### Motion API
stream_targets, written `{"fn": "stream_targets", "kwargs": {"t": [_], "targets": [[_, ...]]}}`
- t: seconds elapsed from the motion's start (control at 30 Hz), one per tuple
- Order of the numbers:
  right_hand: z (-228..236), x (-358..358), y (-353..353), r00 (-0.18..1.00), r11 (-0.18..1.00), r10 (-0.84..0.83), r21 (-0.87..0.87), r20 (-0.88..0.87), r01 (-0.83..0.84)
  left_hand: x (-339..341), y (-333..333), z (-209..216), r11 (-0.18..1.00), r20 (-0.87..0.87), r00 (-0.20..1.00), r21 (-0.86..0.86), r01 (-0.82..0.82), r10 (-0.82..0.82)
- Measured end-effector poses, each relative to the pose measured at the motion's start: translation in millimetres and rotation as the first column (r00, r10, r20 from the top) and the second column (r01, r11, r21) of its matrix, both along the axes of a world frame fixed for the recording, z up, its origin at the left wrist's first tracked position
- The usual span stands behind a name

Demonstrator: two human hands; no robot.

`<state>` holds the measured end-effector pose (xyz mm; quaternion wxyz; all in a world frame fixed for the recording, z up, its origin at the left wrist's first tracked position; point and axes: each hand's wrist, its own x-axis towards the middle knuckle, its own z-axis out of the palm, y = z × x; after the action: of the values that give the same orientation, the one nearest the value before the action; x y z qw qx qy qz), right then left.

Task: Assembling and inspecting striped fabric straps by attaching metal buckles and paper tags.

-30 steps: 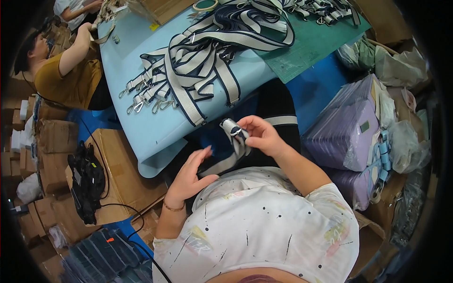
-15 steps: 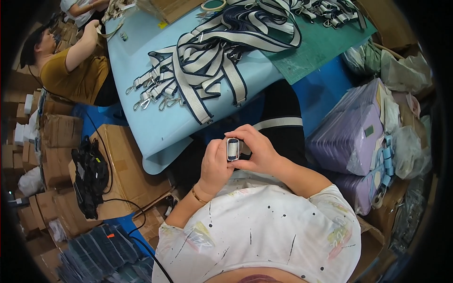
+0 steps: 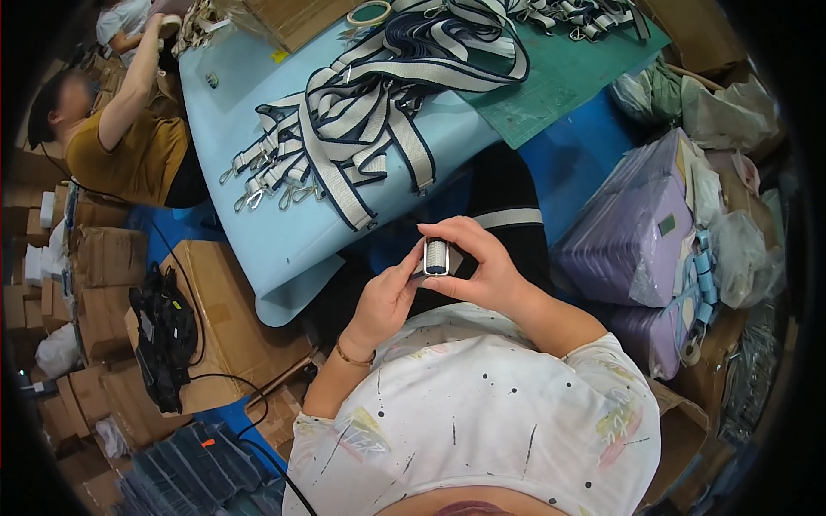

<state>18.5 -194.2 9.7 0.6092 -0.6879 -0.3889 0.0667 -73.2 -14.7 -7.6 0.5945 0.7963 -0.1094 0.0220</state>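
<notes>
Above my lap, a rectangular silver metal buckle (image 3: 437,257) has white webbing with dark edging looped through it. My right hand (image 3: 487,273) pinches the buckle between thumb at the lower side and fingers at the top. From the left, my left hand (image 3: 385,303) presses its closed fingers against the same buckle and strap; its fingertips are partly hidden. A white strap with navy edges (image 3: 509,218) lies across my dark-clothed leg just beyond the right hand. On the light blue table ahead is a heap of similar straps (image 3: 357,129), with metal snap hooks (image 3: 258,196) at their ends.
A green cutting mat (image 3: 551,103) covers the table's right part, and a tape roll (image 3: 369,12) lies at the back. Purple wrapped stacks (image 3: 624,232) stand at right. At left are cartons (image 3: 232,301), a black bag (image 3: 161,331), a cable and a co-worker (image 3: 129,155) with raised arm.
The buckle between my hands has shifted slightly right and up in the picture and shows more of its frame. The co-worker's arm has risen. The whole view has shifted a little.
</notes>
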Motion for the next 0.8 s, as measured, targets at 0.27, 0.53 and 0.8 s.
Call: {"fn": "stream_targets", "kwargs": {"t": [0.27,0.53,0.8], "targets": [[19.8,20.6,-10.2,0.997,0.992,0.038,0.127,-0.064,-0.03,7.4,-4.8,-3.7,0.877,0.394,0.916,0.411,-0.247,0.074],[88.1,42.4,3.1,0.947,0.947,0.272,0.129,0.169,-0.295,38.5,-18.2,-23.1,0.937,-0.109,0.994,-0.345,-0.06,0.023],[124.0,44.2,-3.6,0.897,0.834,0.417,0.454,-0.145,-0.314,31.5,-14.6,-95.6,0.996,0.061,0.994,-0.001,-0.09,0.09]]}}
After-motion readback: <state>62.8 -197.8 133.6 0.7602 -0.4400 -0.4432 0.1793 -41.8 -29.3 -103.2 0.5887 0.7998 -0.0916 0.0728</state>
